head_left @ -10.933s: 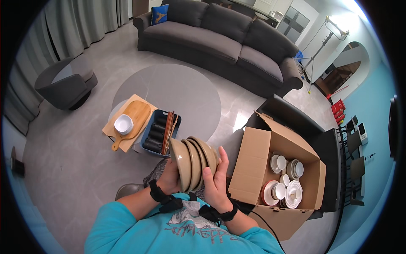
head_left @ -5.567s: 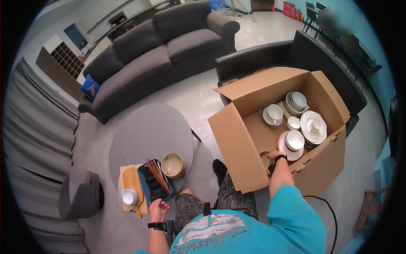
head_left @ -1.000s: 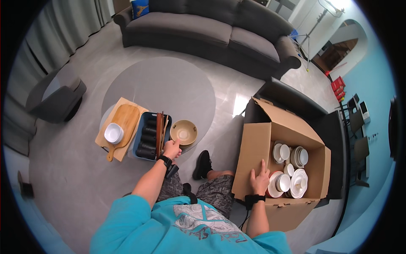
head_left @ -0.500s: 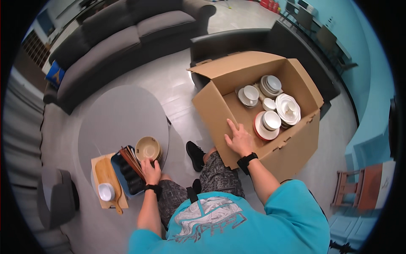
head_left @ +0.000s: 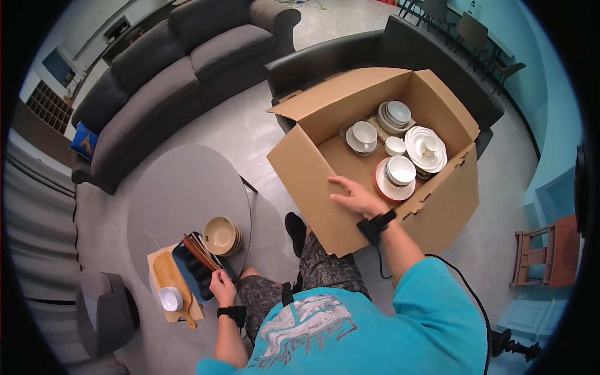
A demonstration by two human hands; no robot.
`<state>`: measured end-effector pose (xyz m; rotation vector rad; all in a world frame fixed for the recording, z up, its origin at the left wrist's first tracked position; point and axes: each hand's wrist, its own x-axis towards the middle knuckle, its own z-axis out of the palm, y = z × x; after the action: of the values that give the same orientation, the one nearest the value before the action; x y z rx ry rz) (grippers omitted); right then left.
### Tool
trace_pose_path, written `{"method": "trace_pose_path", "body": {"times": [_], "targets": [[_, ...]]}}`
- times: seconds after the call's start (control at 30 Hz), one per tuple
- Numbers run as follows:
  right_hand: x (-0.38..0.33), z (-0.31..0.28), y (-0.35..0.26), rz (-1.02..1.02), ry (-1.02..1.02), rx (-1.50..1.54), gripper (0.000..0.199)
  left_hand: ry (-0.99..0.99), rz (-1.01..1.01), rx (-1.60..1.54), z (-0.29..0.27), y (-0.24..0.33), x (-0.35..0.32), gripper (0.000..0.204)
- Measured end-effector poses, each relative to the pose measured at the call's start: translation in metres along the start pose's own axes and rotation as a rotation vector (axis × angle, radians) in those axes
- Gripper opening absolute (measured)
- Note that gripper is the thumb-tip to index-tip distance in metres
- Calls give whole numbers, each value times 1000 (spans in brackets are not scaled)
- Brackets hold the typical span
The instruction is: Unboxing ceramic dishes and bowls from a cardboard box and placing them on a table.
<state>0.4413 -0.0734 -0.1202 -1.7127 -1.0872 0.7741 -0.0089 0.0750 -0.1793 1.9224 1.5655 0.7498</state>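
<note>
My left hand [head_left: 223, 289] is closed at the near end of a bundle of brown chopsticks [head_left: 199, 251], beside a dark blue tray [head_left: 185, 257] with black rounded hollows. What the fingers hold, if anything, is hidden. Just beyond stands a stack of tan bowls [head_left: 220, 235]. My right hand [head_left: 361, 199], fingers stretched out, rests over the near-left flap of a large cardboard box [head_left: 306, 181]. Inside the box are a stack of white bowls on a red-rimmed plate [head_left: 400, 174], white cups [head_left: 364, 133], stacked bowls [head_left: 398, 112] and a pile of white plates [head_left: 425, 150].
A round grey table [head_left: 181, 187] carries the tan bowls, the tray and a wooden cutting board [head_left: 170, 275] with small white bowls [head_left: 170, 299] on it. The box rests by a black leather seat [head_left: 331, 50]. A grey sofa [head_left: 169, 81] stands behind; a grey stool [head_left: 106, 312] is at left.
My left hand has drawn back from the tan bowls to the near end of the chopsticks. My right hand stays at the box flap, its fingers shifted slightly. The whole view has turned a little.
</note>
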Motion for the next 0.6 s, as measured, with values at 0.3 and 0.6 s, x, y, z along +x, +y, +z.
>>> {"method": "trace_pose_path", "body": {"times": [0.3,0.6], "targets": [[59,-140,59,454,330,-754,42,-20,-169,-46,-38,-11,-11,32],[58,-180,147,624,365,-745,30,-147,-230,103,-36,-27,-27,24]]}}
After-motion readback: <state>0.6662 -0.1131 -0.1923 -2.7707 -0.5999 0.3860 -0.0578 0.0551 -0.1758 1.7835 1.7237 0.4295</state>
